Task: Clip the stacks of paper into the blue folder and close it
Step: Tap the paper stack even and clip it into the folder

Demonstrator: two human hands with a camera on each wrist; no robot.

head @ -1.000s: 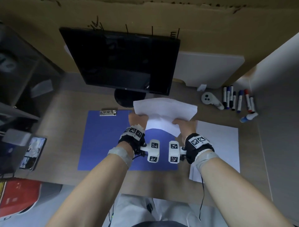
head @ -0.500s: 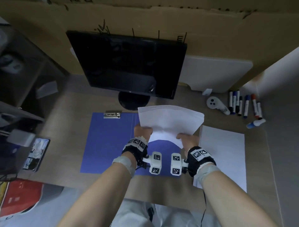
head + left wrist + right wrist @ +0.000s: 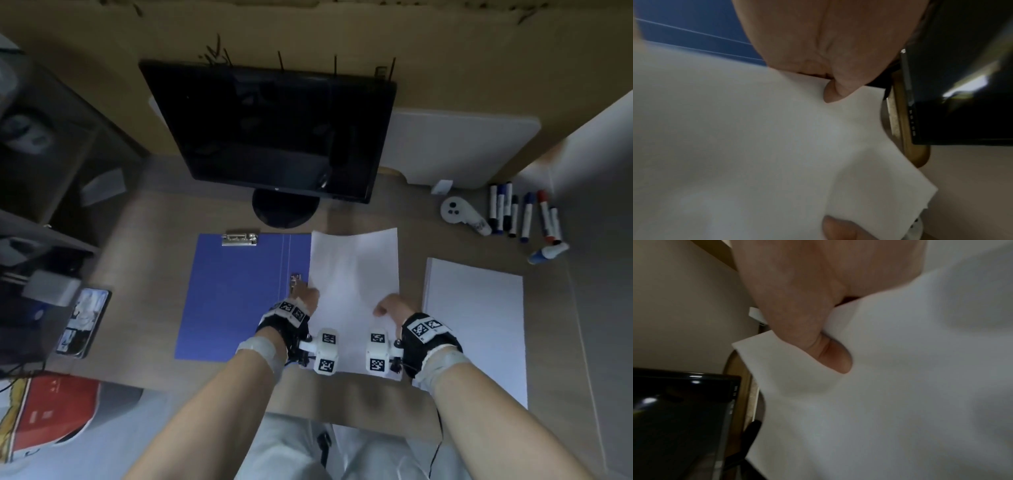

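The blue folder (image 3: 236,294) lies open on the desk, a metal clip (image 3: 239,238) at its far left edge and a small side clip (image 3: 295,279) near its spine. A white paper stack (image 3: 354,274) lies over the folder's right half. My left hand (image 3: 306,294) pinches the stack's left edge, seen close in the left wrist view as thumb on paper (image 3: 777,146). My right hand (image 3: 390,306) grips the right edge, its thumb curled over the paper (image 3: 900,386). A second white stack (image 3: 476,325) lies right of the folder.
A black monitor (image 3: 274,137) on a round base stands behind the folder. Several markers (image 3: 524,216) and a white controller (image 3: 459,214) lie at the far right. A phone (image 3: 84,322) lies left, beside dark shelves. A white board (image 3: 459,147) leans at the back.
The paper stack, held raised and curved before, has come down flat onto the folder's right half. Both hands have moved down with it, still holding its side edges.
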